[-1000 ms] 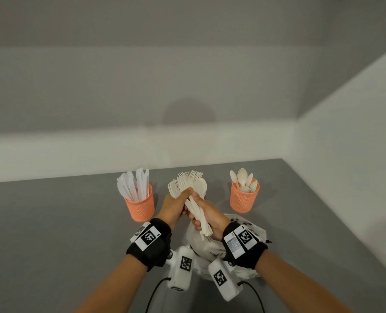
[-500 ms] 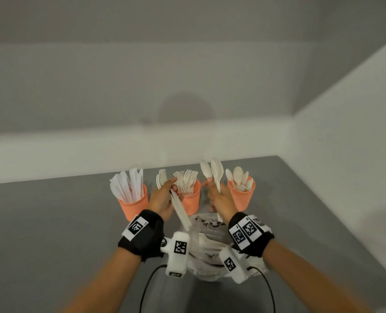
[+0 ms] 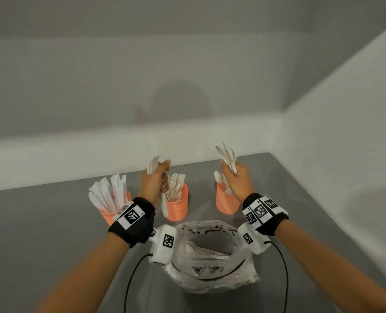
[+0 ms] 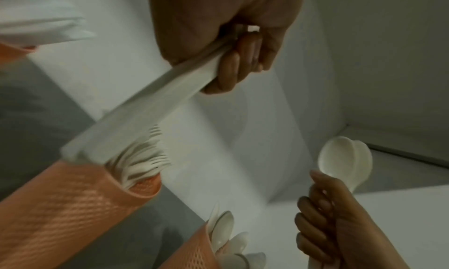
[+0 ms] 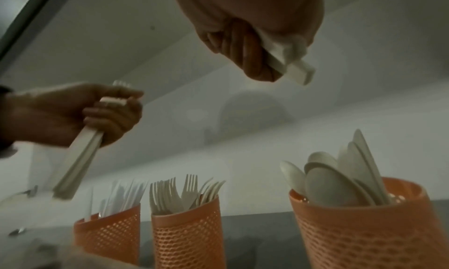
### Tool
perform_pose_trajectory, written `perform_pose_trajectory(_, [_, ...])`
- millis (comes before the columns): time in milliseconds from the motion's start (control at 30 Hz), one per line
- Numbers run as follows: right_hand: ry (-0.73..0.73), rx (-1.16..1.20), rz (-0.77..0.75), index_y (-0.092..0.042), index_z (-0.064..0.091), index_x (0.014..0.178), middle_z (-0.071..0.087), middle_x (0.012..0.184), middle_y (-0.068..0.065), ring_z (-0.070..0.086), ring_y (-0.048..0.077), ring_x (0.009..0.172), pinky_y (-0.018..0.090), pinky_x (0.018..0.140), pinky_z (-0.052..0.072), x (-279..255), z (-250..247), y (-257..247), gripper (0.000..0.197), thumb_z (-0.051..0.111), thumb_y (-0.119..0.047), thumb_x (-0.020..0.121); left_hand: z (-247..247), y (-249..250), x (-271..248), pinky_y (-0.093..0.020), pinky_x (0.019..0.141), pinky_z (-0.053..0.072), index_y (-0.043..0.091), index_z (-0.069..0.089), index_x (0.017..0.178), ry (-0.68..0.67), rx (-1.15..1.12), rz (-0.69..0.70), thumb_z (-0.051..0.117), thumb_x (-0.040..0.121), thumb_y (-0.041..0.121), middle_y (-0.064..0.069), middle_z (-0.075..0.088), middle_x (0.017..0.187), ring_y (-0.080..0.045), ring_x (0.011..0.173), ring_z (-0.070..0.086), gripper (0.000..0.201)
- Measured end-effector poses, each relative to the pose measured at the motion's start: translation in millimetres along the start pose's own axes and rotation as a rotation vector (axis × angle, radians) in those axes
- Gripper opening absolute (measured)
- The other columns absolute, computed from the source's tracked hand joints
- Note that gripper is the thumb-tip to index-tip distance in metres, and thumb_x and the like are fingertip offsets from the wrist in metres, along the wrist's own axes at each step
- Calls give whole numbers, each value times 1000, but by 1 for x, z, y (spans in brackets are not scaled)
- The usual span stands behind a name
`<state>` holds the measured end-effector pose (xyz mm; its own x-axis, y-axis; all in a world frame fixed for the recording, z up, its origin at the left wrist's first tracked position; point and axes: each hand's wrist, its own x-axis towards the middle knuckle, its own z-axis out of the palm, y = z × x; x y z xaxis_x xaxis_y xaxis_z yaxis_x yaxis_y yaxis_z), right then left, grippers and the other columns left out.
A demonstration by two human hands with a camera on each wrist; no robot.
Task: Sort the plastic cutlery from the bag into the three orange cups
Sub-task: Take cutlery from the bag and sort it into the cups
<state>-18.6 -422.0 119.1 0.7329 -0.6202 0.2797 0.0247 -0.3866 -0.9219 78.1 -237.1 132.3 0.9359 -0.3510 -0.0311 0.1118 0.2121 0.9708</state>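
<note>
Left hand (image 3: pixel 155 184) has fingers (image 4: pixel 233 69) curled round a small bundle of forks (image 3: pixel 153 164), tines up, handles hanging down just above the middle cup (image 3: pixel 178 205), which already holds forks. Right hand (image 3: pixel 238 180) grips a few spoons (image 3: pixel 227 154) by the handles, fingers wrapped tight, bowls up, over the right cup (image 3: pixel 225 202) of spoons. Left cup (image 3: pixel 110 214), holding knives, stands toward the left edge of the surface (image 3: pixel 40 222); all three cups sit in a row toward the back edge. Bag (image 3: pixel 212 256) lies open at the near edge between the wrists, with more cutlery inside; types unclear. Judgement: the pieces are light, stiff and smooth, so a bundle can fan out or slip; best held mid-handle with fingers closed all round, handles dropped in first. Mesh cups look light and could tip if nudged. Bag film is soft and will collapse when reached into.
</note>
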Motion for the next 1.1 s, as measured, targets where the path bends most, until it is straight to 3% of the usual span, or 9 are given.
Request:
perform_pose_trajectory(133, [-2,-145,-70,-18,39,54,37,47,-4,35,13,46,28,50,30,3,3,5,43,51,-28,94,26,13,4,-17,37,30,13,47,64,-61,48,94,53,92,22,9,33,36,-8,32,29,30])
perform_pose_trajectory(267, [-27,-106,-47,-21,36,52,36,48,-2,35,17,49,29,50,29,3,6,9,44,51,-25,93,39,18,17,-21,43,38,17,42,62,67,65,176,46,96,34,8,41,37,-8,37,39,38])
perform_pose_trajectory(433, [-345,312,397,-15,42,61,29,37,-8,24,6,30,15,35,20,4,3,8,39,41,-32,96,33,6,44,-30,68,45,18,47,67,168,284,284,39,97,40,3,55,54,-14,56,53,38])
perform_pose_trajectory(633, [-533,487,561,-15,47,68,28,37,-9,22,3,27,12,30,18,2,1,13,38,33,-37,97,25,-28,60,-5,60,37,5,54,77,163,536,296,38,97,39,1,55,64,-5,61,49,43])
perform_pose_trajectory(700, [-509,382,551,-15,48,70,28,37,-10,22,3,28,13,31,17,2,2,11,37,33,-36,96,22,-39,63,-6,59,37,0,55,80,141,567,285,42,97,37,1,54,64,-7,60,48,42])
perform_pose_trajectory(767, [-468,259,507,-16,47,70,29,39,-10,22,3,29,14,33,18,1,1,8,32,36,-31,96,19,-47,68,-21,64,38,-2,54,79,104,631,302,51,93,34,-3,54,64,-13,60,49,39])
perform_pose_trajectory(900, [-361,-30,291,-15,49,68,38,58,2,39,10,48,16,47,30,-2,1,10,26,44,-18,93,15,-59,70,-27,67,36,6,48,92,-28,877,349,65,84,14,-6,54,81,-22,72,51,20])
perform_pose_trajectory(1033, [-280,-173,185,4,53,81,47,74,12,46,21,68,30,66,36,-3,1,19,31,43,-23,95,9,-66,65,-31,70,41,4,50,114,-113,1112,400,54,91,13,-13,58,95,-31,81,57,25])
perform_pose_trajectory(1100, [-240,-223,132,-6,48,70,45,72,9,43,20,63,31,64,36,-4,0,20,31,44,-24,95,8,-69,64,-35,77,43,2,53,116,-160,1187,427,47,95,13,-17,59,106,-35,92,58,25])
